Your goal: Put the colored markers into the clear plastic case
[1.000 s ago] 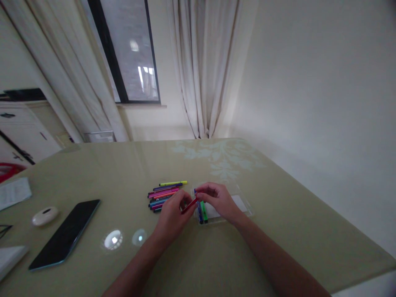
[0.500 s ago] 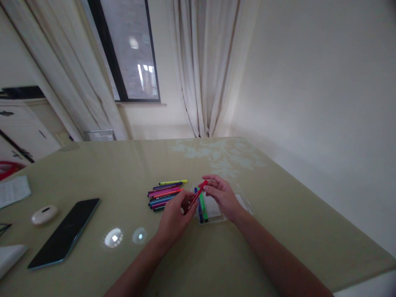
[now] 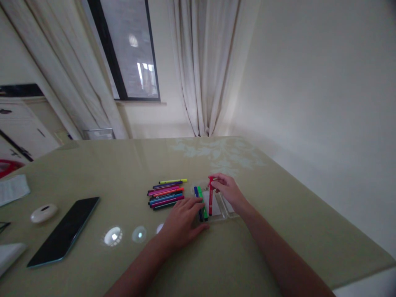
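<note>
A red marker point(image 3: 210, 198) is pinched near its top end by my right hand point(image 3: 227, 189), over a clear plastic case point(image 3: 220, 212). Inside the case, at its left side, lie a dark blue marker point(image 3: 201, 215) and a green marker point(image 3: 200, 192) side by side. My left hand point(image 3: 185, 218) is open, its fingers spread at the case's left edge and partly covering those two markers. Just left of the case, several markers in purple, orange, blue and dark colours point(image 3: 165, 198) lie in a loose pile, with a yellow marker point(image 3: 172, 181) at the far side.
On the left of the table point(image 3: 123, 165) are a dark phone or tablet point(image 3: 64, 231), a white oval object point(image 3: 44, 213), a paper point(image 3: 14, 189) and a white object's edge point(image 3: 10, 255). Curtains and a window stand behind the table.
The red marker has left my left hand and turned more upright over the case in my right hand. My left hand has opened and lowered to the case's left edge.
</note>
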{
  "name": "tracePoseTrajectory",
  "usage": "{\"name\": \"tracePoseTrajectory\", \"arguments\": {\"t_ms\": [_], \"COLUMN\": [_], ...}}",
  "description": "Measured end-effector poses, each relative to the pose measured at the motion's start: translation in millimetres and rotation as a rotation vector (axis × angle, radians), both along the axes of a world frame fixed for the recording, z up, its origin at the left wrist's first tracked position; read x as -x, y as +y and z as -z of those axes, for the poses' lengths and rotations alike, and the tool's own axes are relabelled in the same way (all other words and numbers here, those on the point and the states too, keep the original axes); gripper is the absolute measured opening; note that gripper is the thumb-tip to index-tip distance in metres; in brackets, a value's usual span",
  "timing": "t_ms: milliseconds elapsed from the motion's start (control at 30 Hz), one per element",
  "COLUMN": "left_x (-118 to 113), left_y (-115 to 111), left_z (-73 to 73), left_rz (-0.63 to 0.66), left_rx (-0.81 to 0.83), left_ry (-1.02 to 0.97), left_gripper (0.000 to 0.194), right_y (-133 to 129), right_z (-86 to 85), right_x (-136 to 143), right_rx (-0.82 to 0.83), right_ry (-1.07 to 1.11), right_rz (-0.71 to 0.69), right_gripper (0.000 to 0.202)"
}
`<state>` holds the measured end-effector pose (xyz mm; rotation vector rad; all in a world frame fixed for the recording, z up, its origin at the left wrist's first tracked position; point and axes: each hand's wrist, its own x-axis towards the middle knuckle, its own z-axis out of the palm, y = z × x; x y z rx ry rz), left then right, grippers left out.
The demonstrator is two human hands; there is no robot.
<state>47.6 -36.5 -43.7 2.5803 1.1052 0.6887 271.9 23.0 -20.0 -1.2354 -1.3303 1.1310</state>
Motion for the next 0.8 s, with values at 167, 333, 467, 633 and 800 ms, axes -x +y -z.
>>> {"name": "tracePoseTrajectory", "arguments": {"t_ms": [167,333,467,633,800], "left_x": [0,-2,-4,-4,-6], "left_y": [1,-1,-4,-5,-4], "left_z": [0.9,-2.9,-5.3,-6.6,-7.0], "left_rz": [0.007,0.009,0.021,0.027,0.034], "left_rx": [-0.017,-0.022,-0.044,-0.045,-0.07], "left_ry": [0.032,0.068,0.141,0.162,0.206], "left_gripper": [0.046,0.055,0.052,0.048,0.046], "right_y": [2,2,-1,-2,-4], "right_z": [14.5,18.6,19.5,17.6,16.4], "right_x": [5,5,5,6,5], "right_rx": [-0.05,-0.153,-0.17,-0.257,-0.301], "right_ry": [-0.172,-0.347,-0.468,-0.604,-0.714], "right_rz": [-0.093,-0.086,-0.144,-0.14,-0.154], "right_gripper": [0.03,0.029,0.029,0.014,0.005]}}
